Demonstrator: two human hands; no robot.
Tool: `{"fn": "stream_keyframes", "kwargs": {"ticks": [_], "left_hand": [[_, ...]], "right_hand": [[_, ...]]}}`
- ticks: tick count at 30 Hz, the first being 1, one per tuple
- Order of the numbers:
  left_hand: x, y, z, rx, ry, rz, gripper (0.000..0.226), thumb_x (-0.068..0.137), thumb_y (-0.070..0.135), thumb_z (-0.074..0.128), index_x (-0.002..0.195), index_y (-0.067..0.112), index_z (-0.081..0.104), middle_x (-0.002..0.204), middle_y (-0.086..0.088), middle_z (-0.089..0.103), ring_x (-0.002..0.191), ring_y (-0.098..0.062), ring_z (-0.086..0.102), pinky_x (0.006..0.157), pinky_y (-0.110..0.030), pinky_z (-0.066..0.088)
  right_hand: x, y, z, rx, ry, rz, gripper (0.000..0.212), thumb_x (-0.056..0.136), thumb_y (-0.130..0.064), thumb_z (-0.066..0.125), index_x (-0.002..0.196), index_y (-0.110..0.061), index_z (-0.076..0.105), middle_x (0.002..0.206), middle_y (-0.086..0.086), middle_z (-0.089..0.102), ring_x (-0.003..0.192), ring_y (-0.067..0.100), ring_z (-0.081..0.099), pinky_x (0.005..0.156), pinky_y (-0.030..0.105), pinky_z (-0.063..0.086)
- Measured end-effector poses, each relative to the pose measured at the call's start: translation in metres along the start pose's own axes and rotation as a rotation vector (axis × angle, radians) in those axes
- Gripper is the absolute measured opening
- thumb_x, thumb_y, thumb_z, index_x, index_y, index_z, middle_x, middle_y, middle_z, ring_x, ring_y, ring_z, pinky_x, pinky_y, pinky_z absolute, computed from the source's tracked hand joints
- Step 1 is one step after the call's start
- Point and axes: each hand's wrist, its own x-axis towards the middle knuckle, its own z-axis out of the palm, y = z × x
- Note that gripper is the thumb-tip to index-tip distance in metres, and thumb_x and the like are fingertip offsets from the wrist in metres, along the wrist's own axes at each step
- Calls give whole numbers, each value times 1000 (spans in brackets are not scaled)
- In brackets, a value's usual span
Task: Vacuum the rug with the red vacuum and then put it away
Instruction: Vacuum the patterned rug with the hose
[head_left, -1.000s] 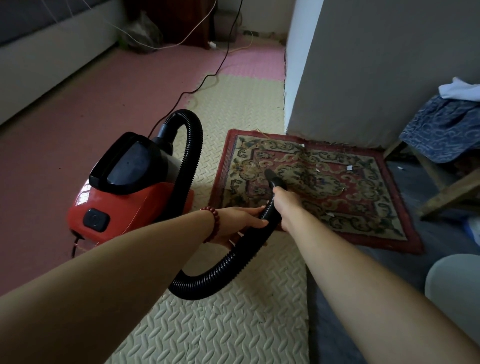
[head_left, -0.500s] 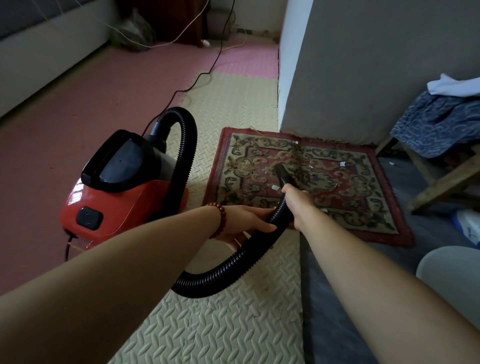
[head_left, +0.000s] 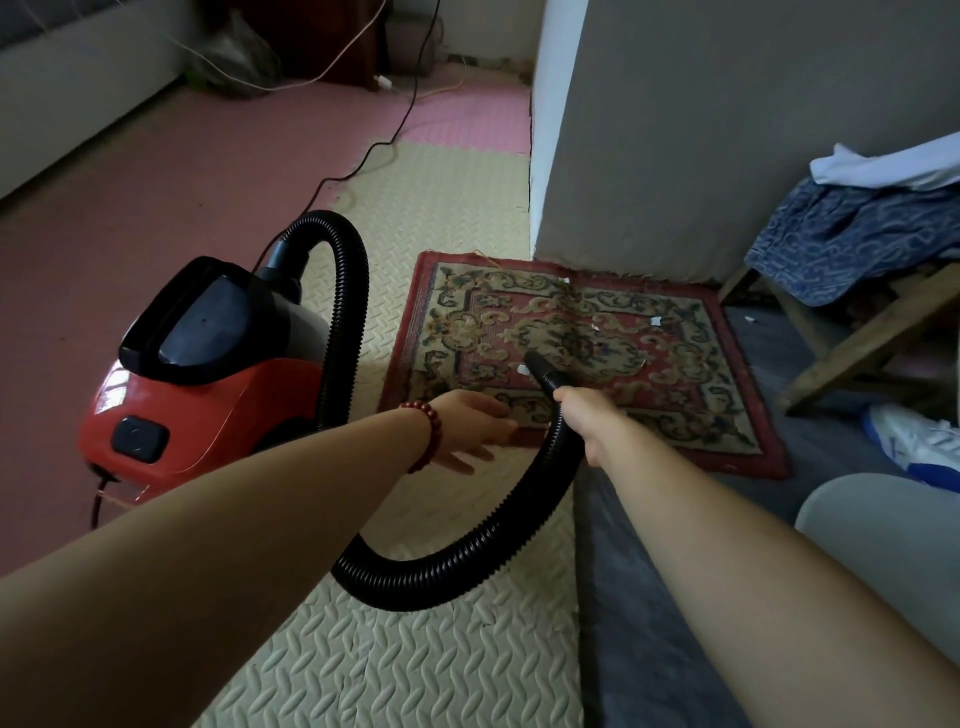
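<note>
Matting (head_left: 415, 649) of pale foam covers the floor in front of the person. The patterned rug (head_left: 675, 395) lies straight ahead of the hands, its far edge against the foot of a wall (head_left: 727, 130) and its long axis running left to right across the view. The red vacuum (head_left: 208, 415) sits on the floor just left of the rug, beside it and not on it, on the left arm's side. Its black hose (head_left: 467, 561) arches up from the body, drops, loops across the matting near the person and rises to the right hand (head_left: 589, 415), which grips it just behind the nozzle (head_left: 543, 371).

The left hand (head_left: 467, 426) is relaxed with its fingers out and holds nothing. It hangs low over the rug's near edge, just beside the hose; whether it touches the border I cannot tell.

The nozzle points forward and a little left, its tip down on the rug left of centre, touching or just beside a white scrap (head_left: 523, 370). Another scrap (head_left: 656, 320) lies farther off, to the right and toward the wall.

Most of the unswept rug therefore seems to lie rightward and beyond the tip, on the right hand's side. The coming strokes likely run along the long axis, and the hose looks slack enough to allow that.
</note>
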Motion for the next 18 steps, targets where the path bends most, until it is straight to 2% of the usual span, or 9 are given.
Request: {"fn": "stream_keyframes", "kwargs": {"ticks": [4,8,11,13,15,18], "left_hand": [[7,-3,2,127,174,26,47,91,33,58,136,27,46,114,0,59,93,-17,58,73,-30,51],[7,-1,7,204,172,8,51,92,33,56,140,26,41,127,-2,55,106,-22,57,77,-32,51],[8,-2,10,288,143,-7,51,93,30,54,141,23,39,132,-3,52,109,-24,56,83,-35,51],[8,-3,9,333,148,-12,50,93,29,54,141,24,41,129,-4,53,103,-23,58,79,-35,52],[9,-5,6,336,158,-13,48,92,28,55,139,23,44,121,-6,57,96,-23,59,76,-34,52],[11,-7,4,342,170,17,38,91,33,57,126,18,57,95,-5,59,79,-20,54,61,-28,47]], "right_hand": [[-5,0,7,-17,-20,10,42,98,-28,45,134,-7,45,113,12,52,97,29,53,79,32,43],[-8,-2,10,-41,-18,21,41,99,-26,42,136,-7,44,108,10,49,91,27,50,76,32,42],[-10,-3,11,-75,-30,25,42,100,-26,41,137,-7,42,116,11,51,93,27,49,77,32,41],[-12,-2,15,-98,-58,36,42,99,-26,41,137,-8,43,124,12,51,98,29,52,78,33,43],[-14,0,20,-106,-95,48,42,98,-27,43,135,-7,45,121,13,53,102,30,55,79,34,44],[-18,1,27,-123,-146,29,39,97,-29,46,128,-7,50,111,12,55,100,29,56,77,34,43]]}}
